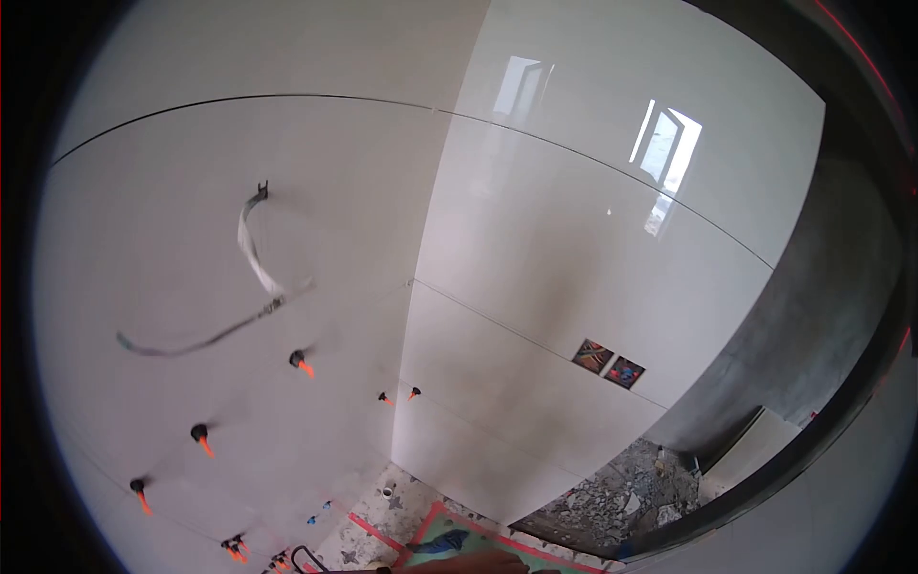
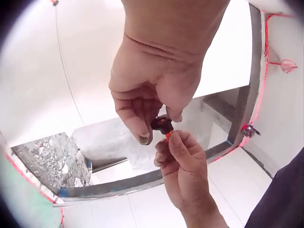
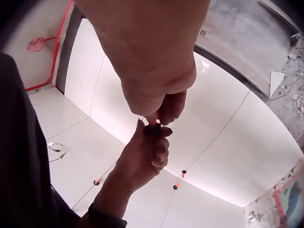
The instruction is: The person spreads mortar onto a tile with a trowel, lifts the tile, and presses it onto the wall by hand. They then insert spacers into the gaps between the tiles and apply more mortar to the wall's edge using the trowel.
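Observation:
In the left wrist view, my left hand [image 2: 164, 71] comes down from above, its thumb and fingers around the black round cap of a small tile leveler [image 2: 162, 125]. My right hand [image 2: 184, 166] reaches up from below and pinches the leveler's orange end between thumb and fingers. Seen from the right wrist, the right hand [image 3: 154, 90] is on top and the left hand [image 3: 146, 159] grips the dark cap [image 3: 153, 128] beneath it. The fingers hide part of the leveler. Only a strip of a hand [image 1: 469, 562] shows at the head view's bottom edge.
Several black-and-orange levelers [image 1: 201, 435] stick out of the left tiled wall [image 1: 354, 220]. A wrapped cable [image 1: 251, 251] hangs from it. The right wall has two wiring cutouts [image 1: 593, 356]. Rubble [image 1: 626, 493] lies beyond a dark frame, and green sheeting with red tape [image 1: 435, 521] covers some floor.

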Demonstrator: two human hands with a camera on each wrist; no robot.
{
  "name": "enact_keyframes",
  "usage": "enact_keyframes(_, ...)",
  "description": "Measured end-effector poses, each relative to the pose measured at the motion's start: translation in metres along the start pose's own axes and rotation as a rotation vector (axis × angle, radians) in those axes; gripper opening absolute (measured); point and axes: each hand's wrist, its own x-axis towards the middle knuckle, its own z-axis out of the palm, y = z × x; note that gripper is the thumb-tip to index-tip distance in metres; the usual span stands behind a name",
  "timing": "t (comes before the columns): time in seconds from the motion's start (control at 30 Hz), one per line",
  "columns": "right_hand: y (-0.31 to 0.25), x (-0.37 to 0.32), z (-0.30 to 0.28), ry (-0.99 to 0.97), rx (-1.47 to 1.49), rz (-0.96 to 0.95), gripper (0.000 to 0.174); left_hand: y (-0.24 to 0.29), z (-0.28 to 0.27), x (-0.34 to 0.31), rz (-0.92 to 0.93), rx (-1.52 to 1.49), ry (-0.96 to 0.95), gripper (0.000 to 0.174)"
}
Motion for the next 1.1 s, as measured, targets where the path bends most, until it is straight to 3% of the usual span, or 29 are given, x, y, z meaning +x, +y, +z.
enact_keyframes(0.07,-0.016,0.031,0.017,-0.022,-0.034,-0.004,0.013,-0.003,-0.033,-0.003,0.052,-0.033,0.03,0.039)
enact_keyframes(0.13,-0.017,0.06,0.031,-0.008,-0.005,-0.049,0.014,-0.004,-0.058,0.003,0.223,0.084,0.189,0.033)
enact_keyframes(0.17,0.003,0.074,0.039,-0.112,0.194,0.136,0.016,-0.011,-0.07,0.01,0.453,0.237,0.277,0.029)
enact_keyframes(0.27,-0.021,0.125,0.039,-0.185,0.347,0.224,0.016,0.0,-0.098,0.019,0.316,0.283,0.368,0.039)
enact_keyframes(0.33,-0.021,0.164,0.037,-0.285,0.268,0.278,0.023,0.021,-0.122,0.019,0.238,0.207,0.349,0.045)
enact_keyframes(0.4,-0.022,0.196,0.031,-0.175,0.146,-0.01,0.008,0.051,-0.141,0.021,0.17,0.296,0.411,0.049)
enact_keyframes(0.47,-0.047,0.237,0.014,-0.109,0.243,-0.122,0.006,0.061,-0.171,0.029,0.43,0.397,0.675,0.058)
enact_keyframes(0.53,-0.079,0.283,-0.013,-0.037,0.202,-0.322,0.008,0.092,-0.228,0.03,0.493,0.673,1.021,0.069)
enact_keyframes(0.6,-0.11,0.332,-0.034,0.105,0.14,-0.605,0.01,0.14,-0.298,0.026,0.708,0.9,1.322,0.071)
enact_keyframes(0.67,-0.168,0.367,-0.056,0.172,0.047,-0.724,0.01,0.211,-0.359,0.019,0.839,1.038,1.511,0.074)
enact_keyframes(0.77,-0.243,0.415,-0.068,0.222,0.065,-0.818,0.009,0.289,-0.445,0.018,0.873,1.172,1.755,0.071)
enact_keyframes(0.9,-0.31,0.47,-0.074,0.218,0.081,-0.869,0.009,0.343,-0.503,0.018,0.848,1.353,1.707,0.073)
enact_keyframes(1.0,-0.327,0.494,-0.072,0.257,0.138,-0.849,0.009,0.334,-0.497,0.028,0.841,1.45,1.711,0.073)
enact_keyframes(1.1,-0.324,0.507,-0.068,0.3,0.103,-0.813,0.008,0.339,-0.499,0.042,0.948,1.451,1.693,0.076)
